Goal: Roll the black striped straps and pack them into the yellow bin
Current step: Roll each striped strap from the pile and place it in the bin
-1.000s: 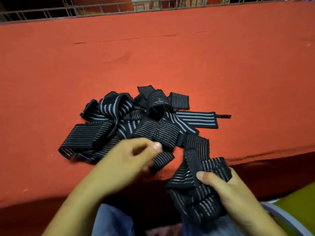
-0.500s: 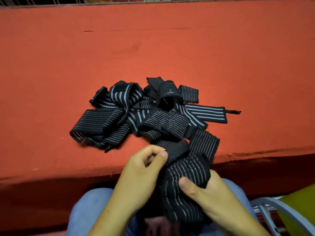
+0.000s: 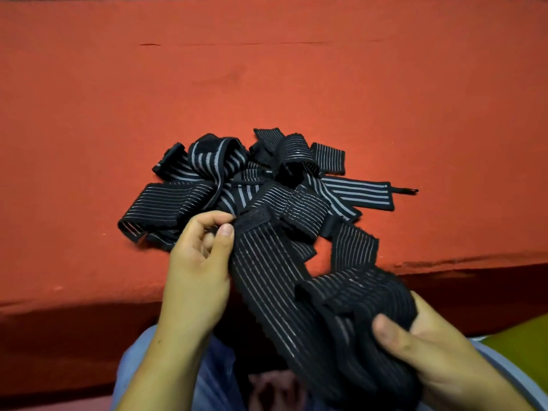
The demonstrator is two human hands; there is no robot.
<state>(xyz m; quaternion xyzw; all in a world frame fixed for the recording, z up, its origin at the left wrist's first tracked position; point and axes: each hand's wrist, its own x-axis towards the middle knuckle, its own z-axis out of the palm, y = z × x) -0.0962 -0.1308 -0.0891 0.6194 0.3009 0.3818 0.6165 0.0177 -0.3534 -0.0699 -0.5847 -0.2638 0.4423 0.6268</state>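
My hands have drawn apart since half a second ago, and the strap (image 3: 275, 280) that was bunched between them is now pulled out into a slanting band. The fingers (image 3: 226, 232) of my left hand (image 3: 195, 271) pinch its plain black end, just at the near edge of the pile (image 3: 252, 185). My right hand (image 3: 439, 351) is clenched round the other, crumpled end, thumb on top, down over my lap. So this strap is up off the tabletop (image 3: 296, 84), held at both ends and straightened, but with no turn of a roll in it yet.

Beyond it the pile of striped straps lies loose and tangled on the red tabletop. Several are looped or folded over each other, and none is rolled that I can see. The yellow bin (image 3: 522, 351) shows only as a corner at the lower right, beside my right wrist, and I cannot see into it.

I judge the work is early. This strap wants rolling and packing, then the whole pile after it.
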